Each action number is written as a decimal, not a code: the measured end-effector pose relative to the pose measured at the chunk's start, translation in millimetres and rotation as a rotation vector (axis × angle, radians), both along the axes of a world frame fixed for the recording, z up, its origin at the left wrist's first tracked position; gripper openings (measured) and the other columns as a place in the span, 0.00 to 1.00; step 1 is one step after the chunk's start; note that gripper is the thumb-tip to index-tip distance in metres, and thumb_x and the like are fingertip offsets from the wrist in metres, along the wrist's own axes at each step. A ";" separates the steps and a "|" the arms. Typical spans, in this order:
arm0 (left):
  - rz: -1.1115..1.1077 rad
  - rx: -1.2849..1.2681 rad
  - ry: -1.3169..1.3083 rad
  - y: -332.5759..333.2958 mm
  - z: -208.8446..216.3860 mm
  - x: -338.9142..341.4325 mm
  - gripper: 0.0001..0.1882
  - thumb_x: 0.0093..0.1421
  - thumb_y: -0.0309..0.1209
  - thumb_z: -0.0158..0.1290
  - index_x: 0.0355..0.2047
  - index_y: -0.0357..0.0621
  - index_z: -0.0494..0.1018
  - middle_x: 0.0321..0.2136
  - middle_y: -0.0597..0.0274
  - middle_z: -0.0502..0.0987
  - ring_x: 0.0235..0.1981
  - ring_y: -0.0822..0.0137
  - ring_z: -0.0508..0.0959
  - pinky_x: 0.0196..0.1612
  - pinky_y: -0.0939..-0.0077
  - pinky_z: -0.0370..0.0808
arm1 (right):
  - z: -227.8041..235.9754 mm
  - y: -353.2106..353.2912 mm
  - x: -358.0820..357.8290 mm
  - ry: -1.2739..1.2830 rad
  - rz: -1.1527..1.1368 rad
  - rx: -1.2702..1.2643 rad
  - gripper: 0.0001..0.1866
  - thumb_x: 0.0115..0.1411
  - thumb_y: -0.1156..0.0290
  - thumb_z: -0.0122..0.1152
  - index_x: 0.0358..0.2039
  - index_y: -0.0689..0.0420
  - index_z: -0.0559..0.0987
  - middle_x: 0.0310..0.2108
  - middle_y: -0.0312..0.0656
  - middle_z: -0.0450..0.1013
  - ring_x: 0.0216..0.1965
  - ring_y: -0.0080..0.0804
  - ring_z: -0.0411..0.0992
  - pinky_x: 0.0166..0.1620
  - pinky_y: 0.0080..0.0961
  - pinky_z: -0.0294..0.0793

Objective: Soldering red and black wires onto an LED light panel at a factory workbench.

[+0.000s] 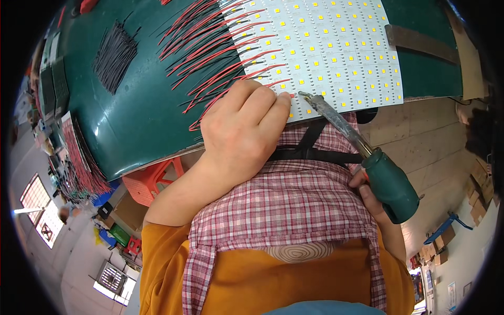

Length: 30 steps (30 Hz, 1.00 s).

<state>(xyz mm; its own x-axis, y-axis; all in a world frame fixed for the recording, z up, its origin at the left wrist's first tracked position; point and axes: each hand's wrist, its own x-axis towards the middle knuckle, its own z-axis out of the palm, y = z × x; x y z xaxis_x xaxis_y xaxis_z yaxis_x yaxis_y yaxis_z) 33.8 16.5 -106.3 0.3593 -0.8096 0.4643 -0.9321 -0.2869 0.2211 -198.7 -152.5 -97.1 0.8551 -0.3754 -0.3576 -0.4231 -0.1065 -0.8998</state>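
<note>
A soldering iron (391,181) with a green handle and a scorched metal shaft is gripped in my right hand (370,195), which is partly hidden behind the handle. Its tip points at the near edge of a white LED circuit board (336,71) dotted with small yellow LEDs. Close to that tip, the fingers of my left hand (241,123) are closed at the board's near left corner. A short red wire (292,95) pokes out beside the fingertips; the grip itself is hidden under the hand. Rows of red and black wires (202,55) stretch leftward from the board.
A bundle of black wires (115,55) lies on the green tabletop (142,121) at left. A brown strip (422,43) rests against the board's right side. Red and black wires (84,157) hang at the table's left edge, near a red stool (152,181).
</note>
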 end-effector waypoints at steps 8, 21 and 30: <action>-0.019 -0.040 0.182 7.8 6.9 -0.6 0.13 0.39 0.21 0.57 0.29 0.40 0.77 0.27 0.63 0.74 0.30 0.62 0.75 0.29 0.72 0.74 | 0.6 -5.2 -2.7 0.023 0.144 -0.159 0.13 0.50 0.74 0.64 0.37 0.59 0.76 0.24 0.35 0.78 0.26 0.27 0.78 0.32 0.20 0.76; 0.008 0.039 -0.008 2.6 -1.5 2.0 0.11 0.42 0.24 0.57 0.30 0.41 0.77 0.27 0.65 0.72 0.31 0.66 0.75 0.24 0.78 0.73 | -12.5 -3.1 0.0 0.002 0.209 -0.281 0.16 0.50 0.70 0.65 0.40 0.57 0.74 0.23 0.32 0.78 0.27 0.28 0.78 0.32 0.23 0.75; 0.015 0.063 -0.031 -0.5 1.6 1.8 0.11 0.42 0.24 0.58 0.30 0.42 0.77 0.27 0.67 0.71 0.31 0.68 0.74 0.23 0.79 0.72 | -7.9 -11.1 -0.9 -0.007 0.271 -0.190 0.09 0.52 0.73 0.62 0.36 0.58 0.78 0.27 0.37 0.78 0.28 0.30 0.77 0.35 0.24 0.76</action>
<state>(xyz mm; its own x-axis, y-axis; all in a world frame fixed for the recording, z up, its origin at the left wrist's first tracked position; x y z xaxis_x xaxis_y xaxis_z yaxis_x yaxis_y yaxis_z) 35.6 15.9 -104.8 0.3581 -0.8322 0.4234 -0.9336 -0.3136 0.1731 -199.6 -163.6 -105.0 0.9351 -0.1931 -0.2971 -0.3504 -0.3803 -0.8559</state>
